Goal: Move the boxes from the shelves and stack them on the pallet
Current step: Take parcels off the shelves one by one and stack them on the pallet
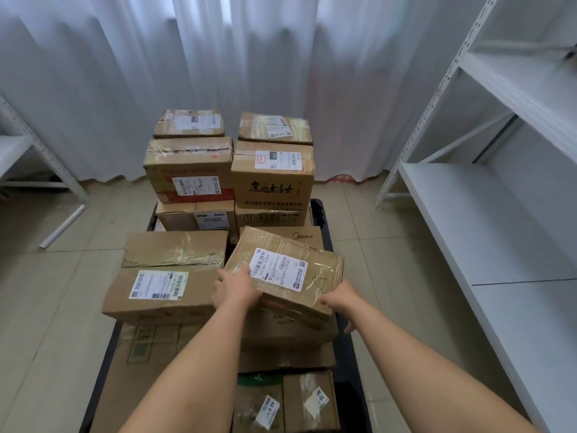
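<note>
A flat cardboard box with a white shipping label lies tilted on top of the stack on the black pallet. My left hand grips its near left corner, thumb on top. My right hand holds its near right edge, fingers curled under. Several taped cardboard boxes stand stacked on the pallet: a tall left column and a tall right column at the back, and a wide labelled box at the left beside my hands.
White metal shelves stand bare along the right. Another white rack is at the far left, with a white tube on the tiled floor. White curtains hang behind the pallet. More boxes sit near my arms.
</note>
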